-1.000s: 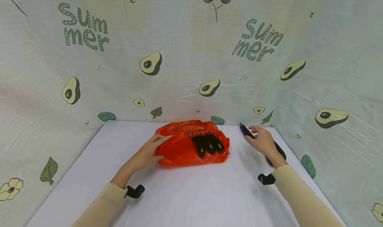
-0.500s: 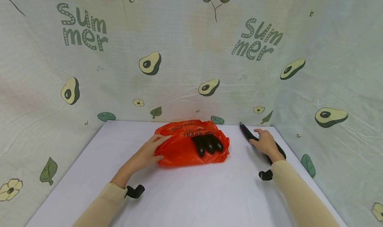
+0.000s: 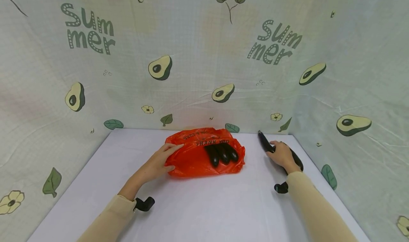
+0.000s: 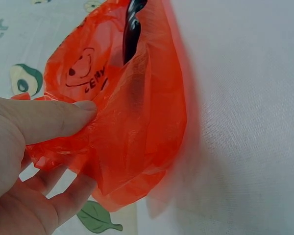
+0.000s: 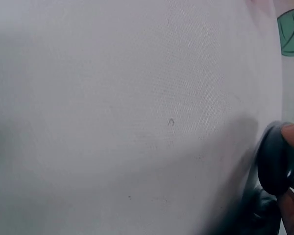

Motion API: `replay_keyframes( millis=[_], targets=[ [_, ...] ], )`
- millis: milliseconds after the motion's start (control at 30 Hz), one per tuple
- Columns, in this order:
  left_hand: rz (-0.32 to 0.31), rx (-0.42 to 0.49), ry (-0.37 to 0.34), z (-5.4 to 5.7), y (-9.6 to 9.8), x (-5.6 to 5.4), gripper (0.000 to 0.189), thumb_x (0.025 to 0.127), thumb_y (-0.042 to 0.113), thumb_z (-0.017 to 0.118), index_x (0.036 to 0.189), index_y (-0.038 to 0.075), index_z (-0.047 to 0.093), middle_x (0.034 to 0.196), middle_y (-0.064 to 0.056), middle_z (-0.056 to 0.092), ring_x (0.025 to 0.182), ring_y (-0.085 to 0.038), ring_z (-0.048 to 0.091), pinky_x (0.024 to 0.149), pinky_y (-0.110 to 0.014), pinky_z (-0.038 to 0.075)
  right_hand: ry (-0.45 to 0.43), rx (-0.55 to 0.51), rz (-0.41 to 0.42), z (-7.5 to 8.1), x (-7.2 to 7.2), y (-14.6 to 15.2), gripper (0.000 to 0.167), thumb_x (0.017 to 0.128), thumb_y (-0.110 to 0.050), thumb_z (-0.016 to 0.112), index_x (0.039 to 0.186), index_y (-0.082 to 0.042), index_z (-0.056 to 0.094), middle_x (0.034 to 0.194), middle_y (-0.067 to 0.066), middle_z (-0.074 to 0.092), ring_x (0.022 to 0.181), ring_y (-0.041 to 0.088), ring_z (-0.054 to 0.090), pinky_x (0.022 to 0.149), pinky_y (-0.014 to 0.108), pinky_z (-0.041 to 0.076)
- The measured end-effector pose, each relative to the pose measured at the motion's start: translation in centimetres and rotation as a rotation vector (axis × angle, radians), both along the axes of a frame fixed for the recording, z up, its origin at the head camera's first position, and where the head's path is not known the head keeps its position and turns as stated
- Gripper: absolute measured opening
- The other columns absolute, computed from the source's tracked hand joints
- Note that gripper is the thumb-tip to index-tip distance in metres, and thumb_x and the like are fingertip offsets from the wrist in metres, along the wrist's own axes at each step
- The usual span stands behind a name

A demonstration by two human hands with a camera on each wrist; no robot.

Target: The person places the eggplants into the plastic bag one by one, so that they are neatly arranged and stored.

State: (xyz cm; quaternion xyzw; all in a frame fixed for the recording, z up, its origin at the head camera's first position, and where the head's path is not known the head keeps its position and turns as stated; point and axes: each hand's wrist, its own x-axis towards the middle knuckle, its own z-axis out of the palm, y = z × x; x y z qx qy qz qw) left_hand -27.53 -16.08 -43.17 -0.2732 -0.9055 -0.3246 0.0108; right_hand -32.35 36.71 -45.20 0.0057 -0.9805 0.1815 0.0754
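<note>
In the head view my left hand (image 3: 158,165) holds the left side of a red plastic bag (image 3: 191,164) with black lettering. Its thumb (image 4: 63,116) lies over the film in the left wrist view, fingers behind. Several dark, glossy eggplants (image 3: 223,155) show at the bag's right part. At the right of the table, my right hand (image 3: 282,155) grips a long dark eggplant (image 3: 264,141), its palm covering the middle. The right wrist view shows thumb and fingers around the glossy eggplant's rounded body (image 5: 277,164); another dark, glossy shape (image 5: 259,210) sits just below it.
A white-covered table (image 3: 204,206) runs up to a cloth backdrop (image 3: 188,103) printed with avocados and leaves, which also rises along both sides. A black camera mount sits at each wrist, the left one (image 3: 144,204) and the right one (image 3: 281,188).
My right hand has come down onto the eggplant and closed around it; the eggplant has turned slightly, its stem tip shifting right. My left hand and the bag have stayed put.
</note>
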Motion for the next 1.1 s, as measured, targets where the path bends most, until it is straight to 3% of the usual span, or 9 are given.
replay_keyframes(
  millis=[267, 600, 1100],
  targets=[
    [0.005, -0.003, -0.009, 0.0, -0.1, 0.1, 0.085, 0.090, 0.000, 0.082, 0.163, 0.022, 0.044, 0.149, -0.009, 0.047, 0.139, -0.034, 0.049, 0.106, -0.053, 0.056, -0.041, -0.007, 0.031, 0.1, -0.2, -0.3, 0.059, 0.091, -0.010, 0.073, 0.141, 0.014, 0.056, 0.127, 0.038, 0.064, 0.119, 0.054, 0.061, 0.104, 0.067, 0.048],
    [0.013, -0.004, -0.024, 0.1, 0.0, 0.1, 0.084, 0.091, 0.000, 0.082, 0.163, 0.023, 0.044, 0.148, -0.008, 0.047, 0.139, -0.034, 0.050, 0.105, -0.053, 0.056, -0.128, 0.006, 0.045, 0.7, -0.1, -0.8, 0.057, 0.093, -0.012, 0.074, 0.141, 0.013, 0.059, 0.134, 0.036, 0.063, 0.129, 0.055, 0.056, 0.110, 0.068, 0.044],
    [0.006, 0.000, -0.010, 0.2, -0.2, 0.2, 0.085, 0.091, -0.001, 0.082, 0.163, 0.022, 0.044, 0.148, -0.008, 0.047, 0.138, -0.033, 0.050, 0.106, -0.052, 0.056, -0.156, -0.075, 0.027, 0.8, 2.0, -1.0, 0.057, 0.096, -0.021, 0.078, 0.140, 0.010, 0.061, 0.131, 0.034, 0.066, 0.116, 0.048, 0.065, 0.099, 0.065, 0.052]
  ],
)
